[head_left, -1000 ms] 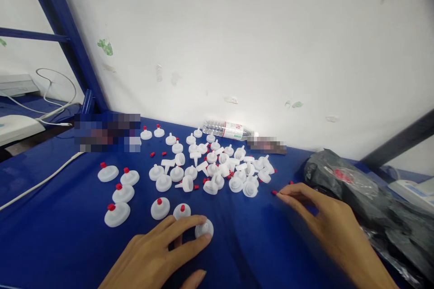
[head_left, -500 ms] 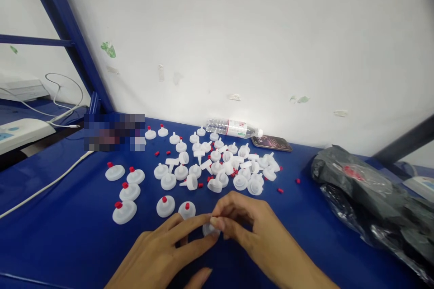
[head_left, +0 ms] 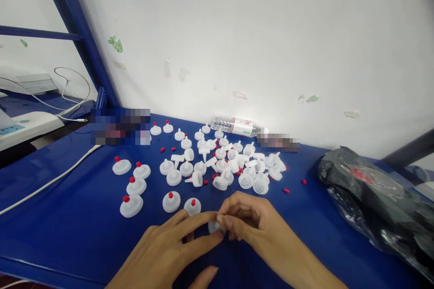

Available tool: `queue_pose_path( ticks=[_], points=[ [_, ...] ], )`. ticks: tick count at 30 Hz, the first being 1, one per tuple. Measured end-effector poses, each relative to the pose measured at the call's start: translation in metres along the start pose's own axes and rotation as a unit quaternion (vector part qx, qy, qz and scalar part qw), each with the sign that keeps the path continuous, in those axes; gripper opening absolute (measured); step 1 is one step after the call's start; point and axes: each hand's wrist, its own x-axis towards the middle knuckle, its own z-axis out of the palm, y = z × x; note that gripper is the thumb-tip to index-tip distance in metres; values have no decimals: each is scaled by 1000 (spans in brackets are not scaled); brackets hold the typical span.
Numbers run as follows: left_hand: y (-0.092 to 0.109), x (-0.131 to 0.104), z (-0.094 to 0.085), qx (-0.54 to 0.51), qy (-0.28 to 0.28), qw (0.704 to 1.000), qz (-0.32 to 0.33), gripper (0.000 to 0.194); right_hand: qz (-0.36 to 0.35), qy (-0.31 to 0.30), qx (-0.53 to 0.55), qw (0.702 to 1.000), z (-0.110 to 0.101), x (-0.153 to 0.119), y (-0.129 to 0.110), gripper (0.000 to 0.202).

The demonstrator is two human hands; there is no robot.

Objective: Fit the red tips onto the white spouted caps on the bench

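Item: white cap (head_left: 213, 226), low on blue table (head_left: 68, 235), pinched by left hand (head_left: 166, 253) fingertips. Right hand (head_left: 251, 226), fingers closed, presses at its top; contents hidden. Step, apparently: seating a red plug. Next calls for firm, centred pressure. Finished caps (head_left: 171, 202) just beyond.

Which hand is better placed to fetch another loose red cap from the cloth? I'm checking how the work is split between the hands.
Probably the right hand: the loose red caps lie on its side, while the left hand steadies the white disc that both hands pinch.
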Motion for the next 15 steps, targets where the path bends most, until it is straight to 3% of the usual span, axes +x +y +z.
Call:
queue_pose_path(
  ticks=[15],
  points=[
    [1,-1,-1,-29,3,999,-22,59,17,-17,4,1000,-3,-3,-3,29]
  ],
)
